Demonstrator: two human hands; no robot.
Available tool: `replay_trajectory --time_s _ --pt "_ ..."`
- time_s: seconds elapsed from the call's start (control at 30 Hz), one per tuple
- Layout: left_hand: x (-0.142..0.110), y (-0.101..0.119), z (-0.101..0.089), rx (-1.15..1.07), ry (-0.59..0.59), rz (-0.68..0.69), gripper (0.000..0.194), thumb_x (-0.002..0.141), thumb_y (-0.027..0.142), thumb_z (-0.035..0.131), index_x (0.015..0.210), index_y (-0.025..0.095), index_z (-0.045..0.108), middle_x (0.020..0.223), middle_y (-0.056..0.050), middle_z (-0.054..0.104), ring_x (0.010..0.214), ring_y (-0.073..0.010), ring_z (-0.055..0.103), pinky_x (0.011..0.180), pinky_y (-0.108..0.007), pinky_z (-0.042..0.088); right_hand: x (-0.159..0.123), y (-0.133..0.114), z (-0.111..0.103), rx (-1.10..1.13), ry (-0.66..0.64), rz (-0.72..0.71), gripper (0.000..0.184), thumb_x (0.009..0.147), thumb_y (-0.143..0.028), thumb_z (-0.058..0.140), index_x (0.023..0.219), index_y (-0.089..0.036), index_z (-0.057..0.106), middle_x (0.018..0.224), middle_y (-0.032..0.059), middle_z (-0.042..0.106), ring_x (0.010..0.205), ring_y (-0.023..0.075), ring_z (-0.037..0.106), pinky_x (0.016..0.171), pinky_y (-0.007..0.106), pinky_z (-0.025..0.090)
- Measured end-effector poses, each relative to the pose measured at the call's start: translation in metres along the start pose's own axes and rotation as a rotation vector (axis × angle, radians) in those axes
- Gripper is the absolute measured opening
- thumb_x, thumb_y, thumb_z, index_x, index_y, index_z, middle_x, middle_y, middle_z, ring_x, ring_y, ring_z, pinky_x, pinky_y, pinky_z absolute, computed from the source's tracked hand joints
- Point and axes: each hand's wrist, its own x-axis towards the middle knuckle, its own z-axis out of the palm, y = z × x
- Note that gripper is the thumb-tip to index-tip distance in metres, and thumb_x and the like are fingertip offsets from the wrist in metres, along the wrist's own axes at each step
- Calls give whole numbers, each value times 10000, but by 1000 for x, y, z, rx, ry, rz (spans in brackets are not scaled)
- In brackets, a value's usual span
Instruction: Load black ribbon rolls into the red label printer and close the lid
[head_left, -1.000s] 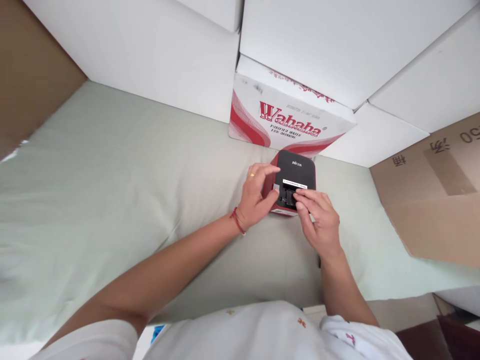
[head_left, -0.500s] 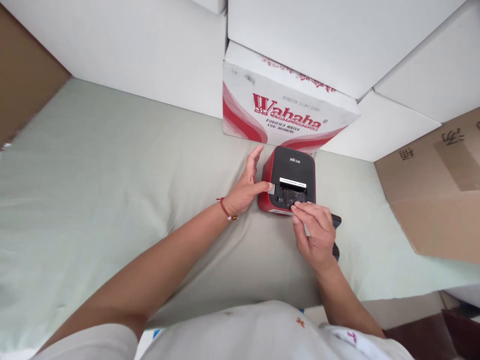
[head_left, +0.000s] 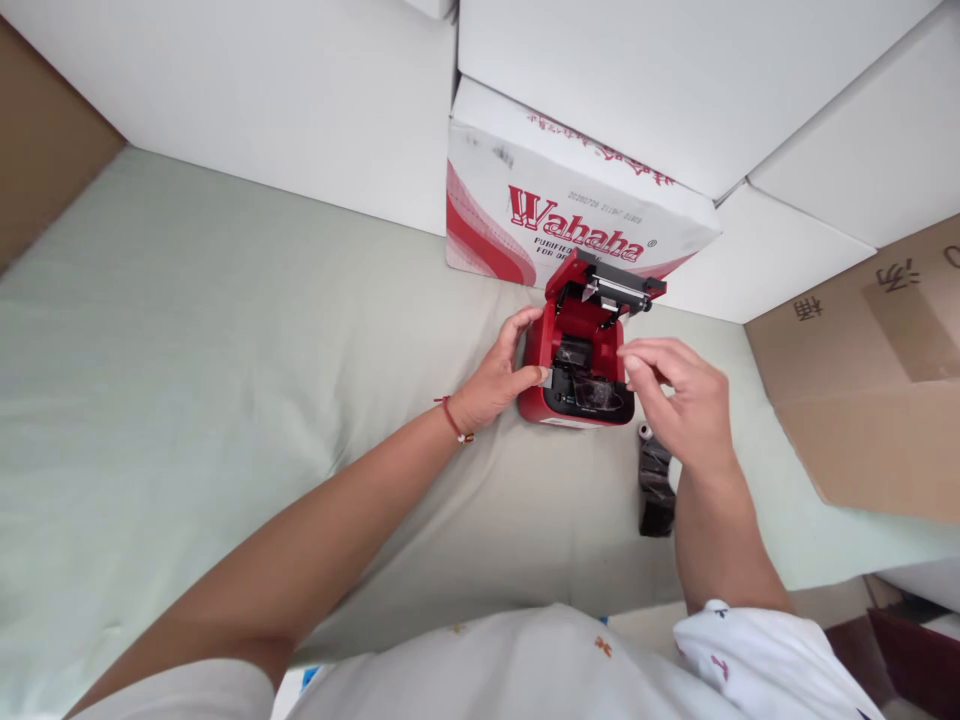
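Red device (head_left: 585, 322), black front panel (head_left: 564, 400), lid (head_left: 600, 270) raised: on cloth (head_left: 300, 300) before "Wahaha" carton (head_left: 547, 180).
Left hand (head_left: 495, 380): spread against its side, thumb on latch (head_left: 548, 379). Right hand (head_left: 679, 400): curled near opposite edge; I cannot tell whether grasping.

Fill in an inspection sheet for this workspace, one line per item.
Surface: pale green cloth, with creases.
Job's things: red-and-black device, its lid raised, red interior showing; clear film over its front panel.
Clutter: dark, shiny-wrapped item beside the right forearm; contents cannot be told.
Left hand: at the device's left side, thumb at a grey tab.
Right hand: at the device's right edge, thumb and fingers close together; contact or grip unclear.
Cables: nothing seen.
Surroundings: Wahaha carton behind the device, white boxes around it, brown cardboard box on the right.
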Motion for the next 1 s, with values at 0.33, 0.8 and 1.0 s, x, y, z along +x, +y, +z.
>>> replay_trajectory --time_s 0.33,0.8,1.0 --pt "0 7 6 -40 35 -26 864 861 370 841 1639 306 470 1787 -115 519 1732 -389 426 1477 -620 334 85 -21 31 -676 -817 195 423 1076 -220 642 1478 -231 774 1510 148 803 1328 388 772 900 415 548" --pt "0 11 8 -41 49 -46 863 846 386 831 1629 308 478 1795 -115 503 1719 -385 441 1479 -615 323 10 -5 -55 42 -238 413 427 960 -549 828 1296 -287 807 868 13 767 625 179 580 608 326 482" --pt "2 7 5 -39 40 -54 856 846 384 829 1622 308 476 1779 -111 511 1688 -374 460 1462 -606 344 -52 29 -75 189 -301 592 500 897 -643 886 1202 -250 823 959 58 822 750 204 681 678 331 571"
